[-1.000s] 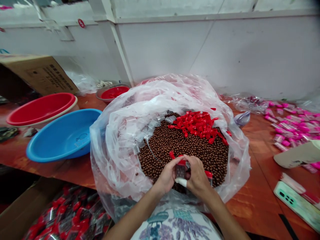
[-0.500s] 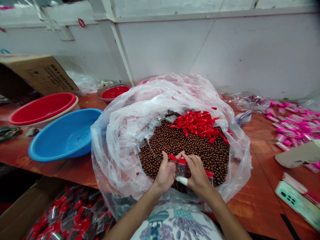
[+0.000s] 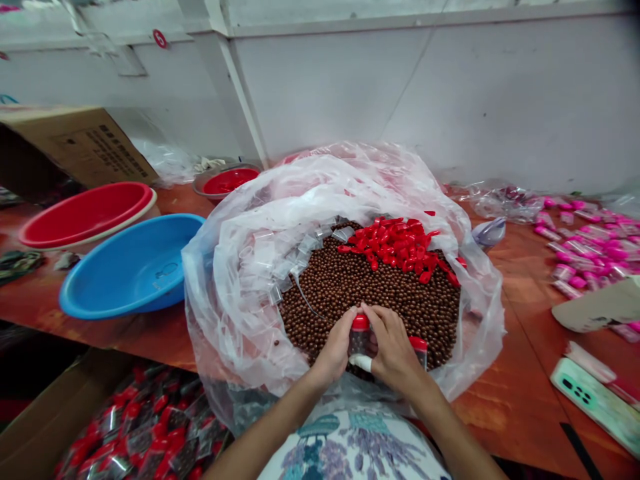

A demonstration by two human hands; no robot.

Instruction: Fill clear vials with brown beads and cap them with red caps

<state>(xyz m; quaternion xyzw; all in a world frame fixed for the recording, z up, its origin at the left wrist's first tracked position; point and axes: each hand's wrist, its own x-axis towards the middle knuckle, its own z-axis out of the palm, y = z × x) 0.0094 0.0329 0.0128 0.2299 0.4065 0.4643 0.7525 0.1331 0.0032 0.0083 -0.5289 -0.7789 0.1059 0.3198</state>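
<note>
**Cap now sits on the vial**

Half a second ago the red cap was tilted, loose at the vial mouth between your fingertips. Now the cap (image 3: 361,322) sits square on top of the vial (image 3: 359,341), so the capping looks done or nearly so; I judge a last press may remain, since the seat itself is too small to check.

Your left hand (image 3: 336,349) wraps the vial from the left, thumb tip up at the cap. Your right hand (image 3: 395,350) closes on it from the right, fingers pinching the cap edge. The right thumb wears a white wrap (image 3: 362,363), just under the vial. Both hands are pressed together around the one vial, not spread.

The vial is at the near edge of the heap of brown beads (image 3: 380,287), upright, held just above them. A second capped vial (image 3: 419,351) shows just right of your right hand; whether that hand holds it I cannot tell.

Around:
- Loose red caps (image 3: 395,243) piled at the far side of the beads.
- Clear empty vials (image 3: 273,263) at the left of the beads.
- All inside a clear bag (image 3: 225,313) on the table (image 3: 505,393).
- Blue basin (image 3: 130,267) and red basin (image 3: 85,213) to the left.
- Box of finished vials (image 3: 145,433) near left, below the table.
- Pink-capped vials (image 3: 580,253) far right.
</note>
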